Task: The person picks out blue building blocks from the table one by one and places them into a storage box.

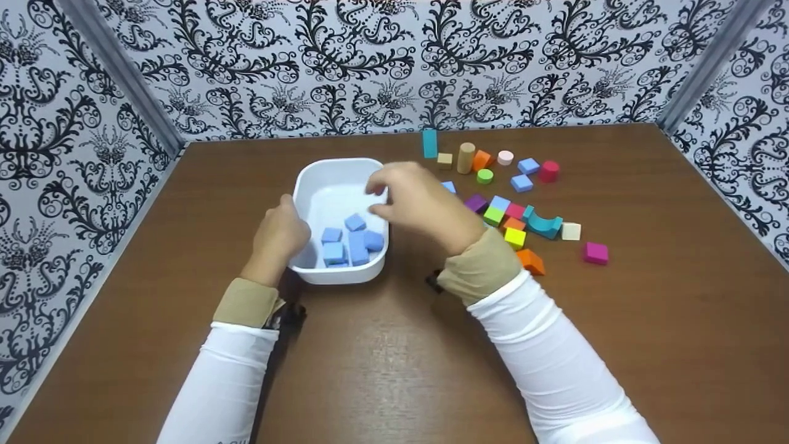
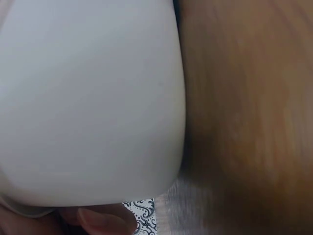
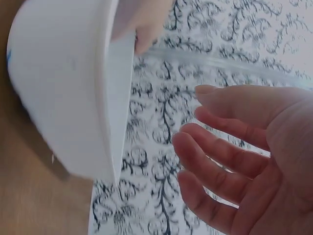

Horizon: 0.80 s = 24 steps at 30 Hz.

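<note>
A white plastic tub [image 1: 336, 277] stands on the table with several light blue blocks [image 1: 359, 248] at its near end. My left hand [image 1: 282, 231] grips the tub's left rim, its fingertips partly visible below the white wall in the left wrist view. Over the right rim hovers my right hand [image 1: 422, 200]. The right wrist view shows that hand with loosely bent fingers [image 3: 210, 169] and nothing between thumb and fingers, apart from the tub's side.
Right of the tub lie several coloured blocks, among them a teal arch [image 1: 543, 225], a yellow cube [image 1: 515, 238], a tan cylinder [image 1: 466, 158] and two blue blocks [image 1: 521, 183]. A magenta block [image 1: 596, 253] lies farthest right. Patterned walls [image 1: 394, 68] border the brown table [image 1: 382, 357].
</note>
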Motion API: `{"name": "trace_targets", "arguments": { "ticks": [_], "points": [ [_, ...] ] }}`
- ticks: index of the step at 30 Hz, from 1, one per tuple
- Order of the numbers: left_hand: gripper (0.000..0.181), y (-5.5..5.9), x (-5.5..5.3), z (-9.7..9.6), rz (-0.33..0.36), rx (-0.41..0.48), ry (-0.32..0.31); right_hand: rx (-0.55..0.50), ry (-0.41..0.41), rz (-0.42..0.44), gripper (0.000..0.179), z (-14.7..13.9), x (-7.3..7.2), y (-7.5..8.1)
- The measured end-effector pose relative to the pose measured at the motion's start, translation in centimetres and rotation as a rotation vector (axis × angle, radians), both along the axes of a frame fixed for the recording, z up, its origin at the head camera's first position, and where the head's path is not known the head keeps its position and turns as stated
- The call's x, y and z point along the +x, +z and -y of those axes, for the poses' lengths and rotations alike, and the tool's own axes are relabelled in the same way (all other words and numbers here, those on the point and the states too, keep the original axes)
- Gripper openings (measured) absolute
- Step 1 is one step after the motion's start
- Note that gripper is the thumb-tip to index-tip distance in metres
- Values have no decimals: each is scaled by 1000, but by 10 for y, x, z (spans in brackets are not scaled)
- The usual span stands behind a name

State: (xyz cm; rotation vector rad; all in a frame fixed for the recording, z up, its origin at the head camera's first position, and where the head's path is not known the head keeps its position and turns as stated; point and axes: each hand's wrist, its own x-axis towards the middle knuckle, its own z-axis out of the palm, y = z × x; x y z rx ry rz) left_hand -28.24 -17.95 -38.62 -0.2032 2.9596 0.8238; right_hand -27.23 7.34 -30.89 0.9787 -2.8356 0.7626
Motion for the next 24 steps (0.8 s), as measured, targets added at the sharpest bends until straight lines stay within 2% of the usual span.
{"name": "trace_targets", "arguments": {
  "ticks": [5,10,16,20,24],
  "points": [
    [61,1,1,1,-14,13,-3,32,-41,-33,29,-33,-7,-3],
    [62,2,1,1,-1,18,-2,71,-88,-21,30,-64,-11,-7],
    [63,2,2,1,5,7,-1,195,-164,51,33,-88,-11,-14],
    [62,2,2,1,-2,-1,-3,320,-209,137,30,-95,-8,-19],
    [60,2,2,0,8,-8,2,392,-273,189,27,-100,-8,-24]
  ]
}}
